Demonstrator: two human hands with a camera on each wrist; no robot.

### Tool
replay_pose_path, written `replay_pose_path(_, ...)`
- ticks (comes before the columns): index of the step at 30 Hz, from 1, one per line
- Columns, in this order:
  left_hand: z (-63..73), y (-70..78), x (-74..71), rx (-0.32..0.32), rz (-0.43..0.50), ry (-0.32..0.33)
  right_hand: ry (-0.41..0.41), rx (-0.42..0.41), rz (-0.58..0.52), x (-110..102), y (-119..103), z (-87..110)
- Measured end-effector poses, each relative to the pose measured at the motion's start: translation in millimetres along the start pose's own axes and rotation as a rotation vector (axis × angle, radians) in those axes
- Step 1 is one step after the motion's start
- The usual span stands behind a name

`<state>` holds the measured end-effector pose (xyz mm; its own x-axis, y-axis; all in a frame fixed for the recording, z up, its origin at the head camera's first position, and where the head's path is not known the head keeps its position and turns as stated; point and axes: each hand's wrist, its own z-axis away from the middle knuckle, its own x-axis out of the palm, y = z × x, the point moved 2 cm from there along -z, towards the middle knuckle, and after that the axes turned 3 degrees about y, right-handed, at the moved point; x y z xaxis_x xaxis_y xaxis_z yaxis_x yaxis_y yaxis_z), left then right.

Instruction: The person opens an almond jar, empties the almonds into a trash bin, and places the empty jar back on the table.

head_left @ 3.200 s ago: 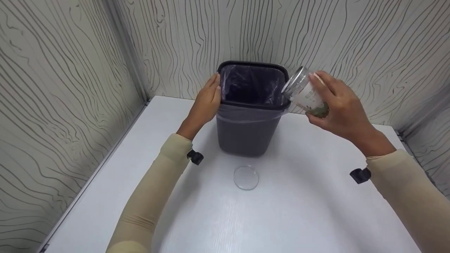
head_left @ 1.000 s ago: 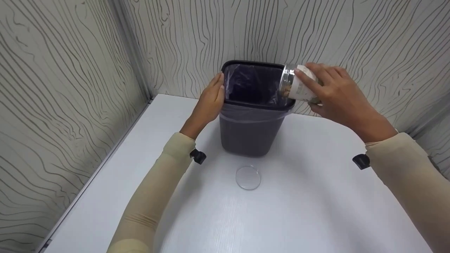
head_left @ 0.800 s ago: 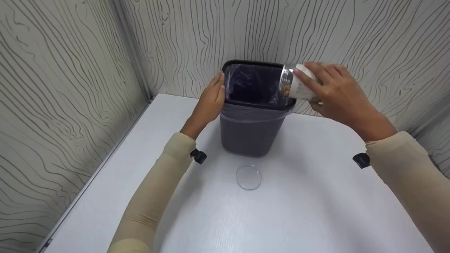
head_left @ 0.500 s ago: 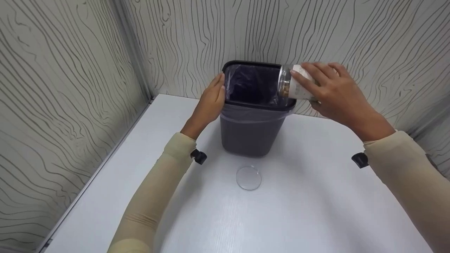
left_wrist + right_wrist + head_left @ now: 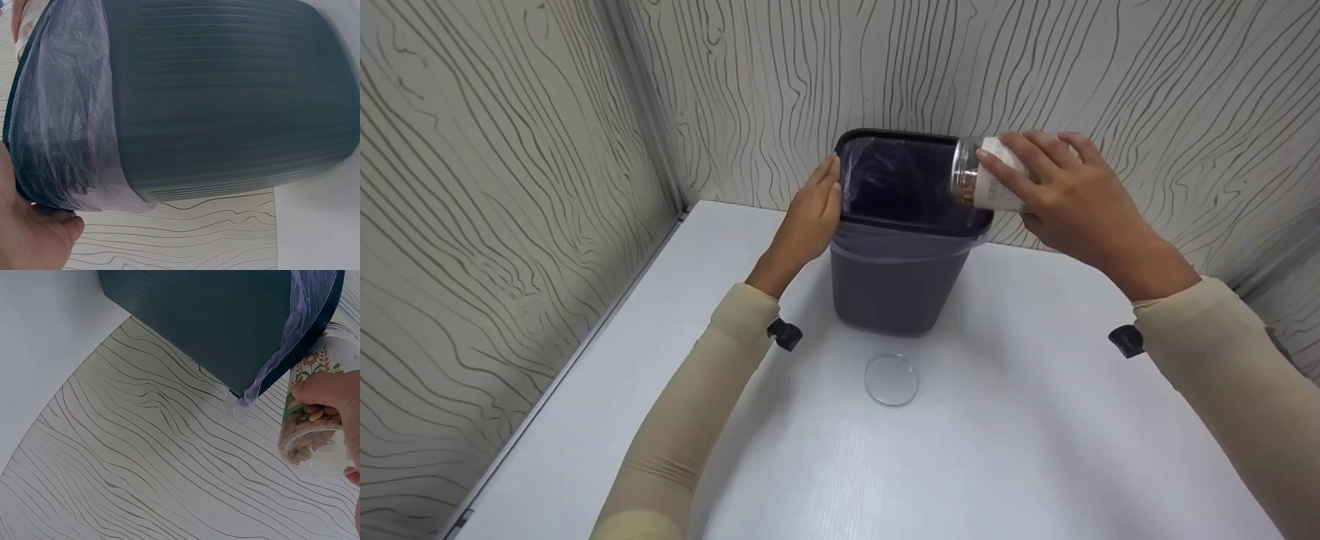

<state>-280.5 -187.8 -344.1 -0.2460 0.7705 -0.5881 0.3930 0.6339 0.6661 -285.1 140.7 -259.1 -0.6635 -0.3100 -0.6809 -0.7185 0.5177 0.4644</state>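
In the head view my right hand grips a clear jar with a white printed label. The jar lies tipped on its side, its mouth over the right rim of a dark trash bin. Brown nut-like pieces lie near the mouth; more brown oval pieces show at the jar's base in the right wrist view. My left hand rests along the bin's left side at the rim, fingers straight. A thin plastic liner folds over the rim.
A clear round disc lies flat on the white table, in front of the bin. Wood-grain patterned panels stand behind the bin and at both sides.
Since the oldest frame my right hand has tipped the jar, and its contents have slid toward the mouth. Over the last second the jar shifted slightly left; my left hand stayed put.
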Motion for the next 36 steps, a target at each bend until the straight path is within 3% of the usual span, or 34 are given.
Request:
replay_pose_path(7,0.3,-1.2,-0.1,0.014,-0.005,0.009,0.013,-0.004,0.0,1.4,-0.9,-1.3)
replay_pose_path(24,1.5,-1.2,-0.4,0.028,-0.01,0.031,-0.047,-0.02,0.014,1.9,-2.7,-7.1)
replay_pose_path(36,0.5,-0.6,1.1,0.01,-0.016,0.023,-0.062,-0.031,0.03,4.2,-3.6,-7.4)
